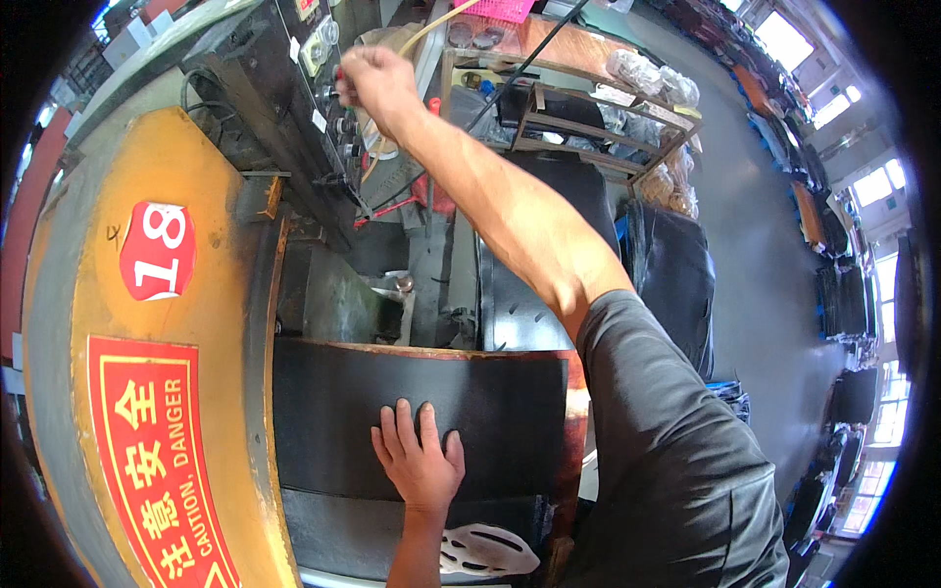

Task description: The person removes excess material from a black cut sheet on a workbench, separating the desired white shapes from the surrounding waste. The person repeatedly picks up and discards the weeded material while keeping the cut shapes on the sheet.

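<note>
My left hand (420, 459) lies flat with fingers spread on a black sheet (323, 421), which looks like rubber or leather. Reaching far forward, my right hand (380, 90) is at the dark control panel (302, 83) of the machine. Its fingers are curled together beside a small red knob or button (340, 73); the hand hides what they grip, if anything. A white oval piece with dark slots (488, 550) lies next to my left wrist. Under the sheet's far edge shows a worn brown board (573, 451).
At the left stands a yellow machine body (201, 235) with red warning stickers. Black sheets (549, 225) lie beyond the board. Farther off is a metal rack (578, 122) with clear plastic bags (637, 73) and a pink basket (500, 8). Grey floor (760, 265) stretches to the right.
</note>
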Demonstrator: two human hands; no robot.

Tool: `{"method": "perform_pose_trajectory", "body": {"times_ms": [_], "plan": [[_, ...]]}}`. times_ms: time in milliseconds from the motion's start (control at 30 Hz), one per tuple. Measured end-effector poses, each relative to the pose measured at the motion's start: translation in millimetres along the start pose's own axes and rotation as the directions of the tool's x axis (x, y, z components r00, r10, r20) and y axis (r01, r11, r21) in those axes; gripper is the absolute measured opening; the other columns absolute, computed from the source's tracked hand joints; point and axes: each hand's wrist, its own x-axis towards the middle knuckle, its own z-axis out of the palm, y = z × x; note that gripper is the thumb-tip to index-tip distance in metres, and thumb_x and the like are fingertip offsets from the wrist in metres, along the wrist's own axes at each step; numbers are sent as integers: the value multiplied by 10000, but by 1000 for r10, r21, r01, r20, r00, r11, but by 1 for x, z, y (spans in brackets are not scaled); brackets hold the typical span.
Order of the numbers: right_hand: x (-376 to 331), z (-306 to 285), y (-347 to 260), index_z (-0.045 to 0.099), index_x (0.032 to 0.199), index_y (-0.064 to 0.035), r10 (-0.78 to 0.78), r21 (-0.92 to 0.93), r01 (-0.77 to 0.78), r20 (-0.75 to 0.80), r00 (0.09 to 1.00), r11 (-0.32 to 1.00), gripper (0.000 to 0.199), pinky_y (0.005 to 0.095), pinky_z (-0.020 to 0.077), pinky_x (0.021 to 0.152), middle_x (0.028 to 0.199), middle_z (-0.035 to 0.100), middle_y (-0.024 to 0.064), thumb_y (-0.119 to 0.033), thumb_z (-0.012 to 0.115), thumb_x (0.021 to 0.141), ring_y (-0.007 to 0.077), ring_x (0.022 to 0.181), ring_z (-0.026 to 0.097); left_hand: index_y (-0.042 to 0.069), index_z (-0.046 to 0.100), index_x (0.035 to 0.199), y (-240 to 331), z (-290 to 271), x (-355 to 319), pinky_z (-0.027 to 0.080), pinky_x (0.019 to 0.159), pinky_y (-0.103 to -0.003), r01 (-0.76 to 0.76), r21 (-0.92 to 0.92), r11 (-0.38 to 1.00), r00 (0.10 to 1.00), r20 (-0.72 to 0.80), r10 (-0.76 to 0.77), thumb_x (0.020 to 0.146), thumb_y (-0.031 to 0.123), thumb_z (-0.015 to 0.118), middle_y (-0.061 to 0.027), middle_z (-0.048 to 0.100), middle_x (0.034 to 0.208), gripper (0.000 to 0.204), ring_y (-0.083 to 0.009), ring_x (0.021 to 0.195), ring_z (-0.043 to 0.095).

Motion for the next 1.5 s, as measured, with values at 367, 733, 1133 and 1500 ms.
{"method": "perform_pose_trajectory", "body": {"times_ms": [367,733,1133,1500], "plan": [[44,28,-6,724,946,-78,-35,-199,53,94,995,978,131,278,433,448,712,663,12,-192,674,988,110,529,595,100,687,1342,-4,2,-1,317,1208,-648,-5,-3,1000,1000,17,5,956,428,661,-209,557,1492,508,-452,1458,433],[61,30,14,728,916,-92,-34,-106,40,60,998,994,124,275,438,455,714,665,8,-180,689,995,111,517,599,106,591,1432,-5,5,-3,300,1199,-670,-8,-52,999,1000,16,8,958,404,667,-254,543,1507,565,-485,1466,424],[56,30,10,750,949,-84,-35,-129,41,51,998,991,117,272,454,477,725,674,-1,-180,703,998,106,531,605,127,647,1380,-4,4,-2,296,1216,-621,-2,-22,1000,1000,-16,2,967,429,655,-221,597,1470,512,-459,1443,473],[59,30,11,764,981,-72,-37,-153,46,59,998,987,113,270,471,496,759,699,8,-164,699,996,103,546,610,88,585,1446,-4,4,-3,270,1222,-667,-4,-61,998,1000,25,5,965,403,658,-253,514,1538,579,-481,1492,391]]}}
